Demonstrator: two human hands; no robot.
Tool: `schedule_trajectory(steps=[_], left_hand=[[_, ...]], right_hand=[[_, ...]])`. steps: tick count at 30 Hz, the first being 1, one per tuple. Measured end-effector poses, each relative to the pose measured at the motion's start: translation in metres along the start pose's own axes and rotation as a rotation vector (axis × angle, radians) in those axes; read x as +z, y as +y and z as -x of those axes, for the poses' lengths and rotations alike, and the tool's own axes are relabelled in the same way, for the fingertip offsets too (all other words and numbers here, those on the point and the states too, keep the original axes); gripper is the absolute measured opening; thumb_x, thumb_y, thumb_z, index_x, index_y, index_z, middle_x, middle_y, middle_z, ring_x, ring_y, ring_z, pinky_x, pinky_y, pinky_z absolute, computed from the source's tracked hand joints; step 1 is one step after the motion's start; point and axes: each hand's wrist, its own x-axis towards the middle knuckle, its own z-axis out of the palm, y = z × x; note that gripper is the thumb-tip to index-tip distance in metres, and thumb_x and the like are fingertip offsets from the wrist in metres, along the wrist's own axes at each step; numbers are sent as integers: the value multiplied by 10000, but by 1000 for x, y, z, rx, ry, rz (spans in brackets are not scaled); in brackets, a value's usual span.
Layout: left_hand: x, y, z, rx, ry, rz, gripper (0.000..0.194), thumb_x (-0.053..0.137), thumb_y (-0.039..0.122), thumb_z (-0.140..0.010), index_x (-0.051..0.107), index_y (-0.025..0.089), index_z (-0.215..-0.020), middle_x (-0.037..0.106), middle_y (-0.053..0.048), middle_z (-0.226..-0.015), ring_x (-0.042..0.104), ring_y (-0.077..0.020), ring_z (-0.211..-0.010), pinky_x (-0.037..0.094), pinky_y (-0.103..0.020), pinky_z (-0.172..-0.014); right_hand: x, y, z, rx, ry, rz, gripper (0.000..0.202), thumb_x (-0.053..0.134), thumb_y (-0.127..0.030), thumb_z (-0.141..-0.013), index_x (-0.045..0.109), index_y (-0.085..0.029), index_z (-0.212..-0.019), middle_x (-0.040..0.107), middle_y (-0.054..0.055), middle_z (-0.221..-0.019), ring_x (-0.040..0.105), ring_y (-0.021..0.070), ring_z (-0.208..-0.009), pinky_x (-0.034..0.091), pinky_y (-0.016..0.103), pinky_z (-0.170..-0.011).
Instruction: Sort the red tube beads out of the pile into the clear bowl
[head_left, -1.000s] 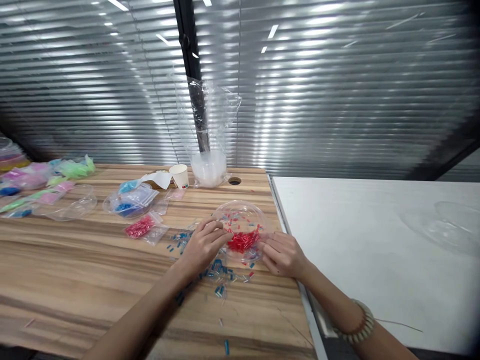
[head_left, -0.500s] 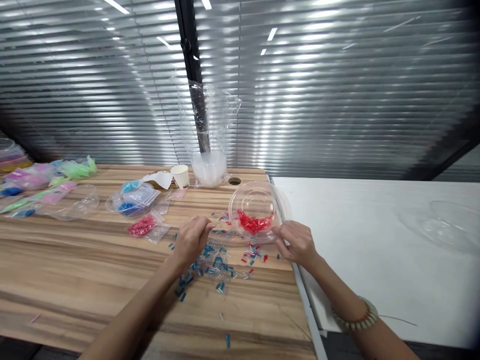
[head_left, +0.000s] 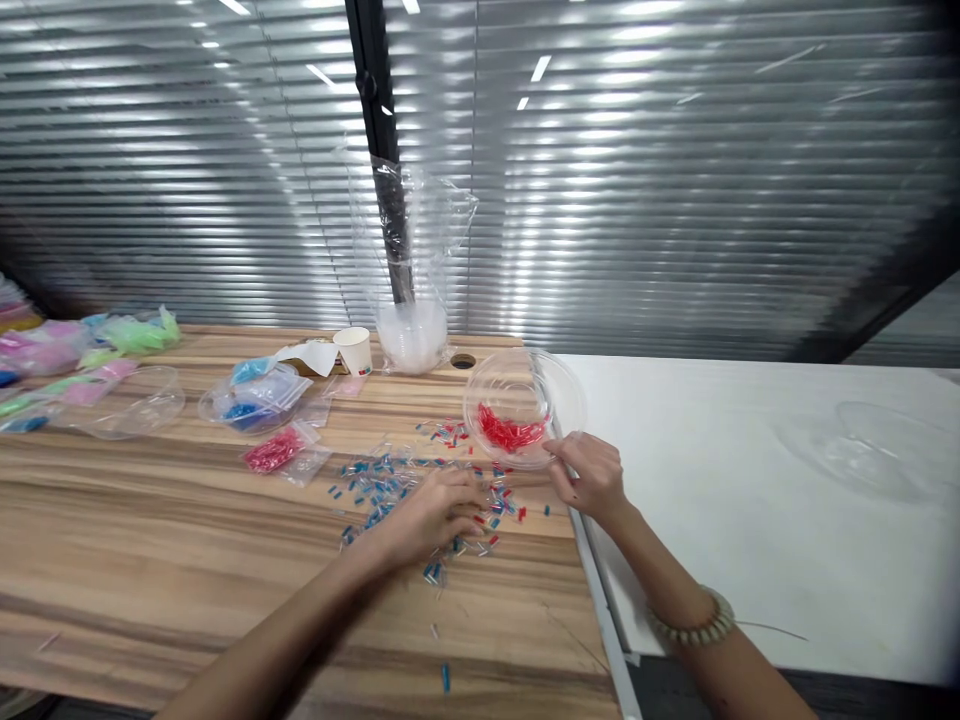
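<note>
My right hand pinches the near right rim of a clear plastic bowl. The bowl leans toward me, and small red tube pieces lie heaped at its near side. Over the scattered small blue, red and clear tube pieces on the wooden table is my left hand, palm down. Its fingers are apart and bent toward the pieces, just left of the bowl. Nothing shows between them, though the undersides of the fingers are hidden.
Left of the pile lies a bag of pink pieces; behind it, a clear lid with bags. A paper cup and bagged bowls stand at the back. A white table adjoins on the right, bearing a clear lid.
My left hand has moved right and down from the pile's left part, its closed fingers spreading. The bowl has tilted more, still held by my right hand. The view has shifted slightly.
</note>
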Motion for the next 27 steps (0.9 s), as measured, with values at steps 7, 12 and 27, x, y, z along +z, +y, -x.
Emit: schedule_trajectory(steps=[7, 12, 27], left_hand=[[2, -2, -1, -32, -26, -69, 72, 615, 176, -843, 681, 176, -814, 664, -32, -877, 591, -155, -875, 434, -253, -801], [0, -3, -2, -19, -15, -189, 106, 575, 152, -865, 669, 171, -820, 673, -35, -919, 601, -166, -905, 443, -278, -817], [-7, -3, 5, 102, -11, -629, 176, 427, 113, -926, 600, 143, -922, 641, -69, -891, 581, -201, -872, 432, -326, -797]], right_hand=[[-1, -2, -3, -8, -25, 10, 173, 487, -35, -746, 573, -185, -733, 547, -7, -537, 472, 127, -495, 366, 247, -503], [-1, -2, -3, -10, -42, 22, 183, 469, -45, -753, 573, -189, -706, 527, -15, -520, 453, 123, -481, 346, 243, -497], [1, -15, 1, 29, -156, -67, 205, 451, -37, -755, 566, -193, -688, 497, -19, -508, 440, 126, -493, 338, 248, -504]])
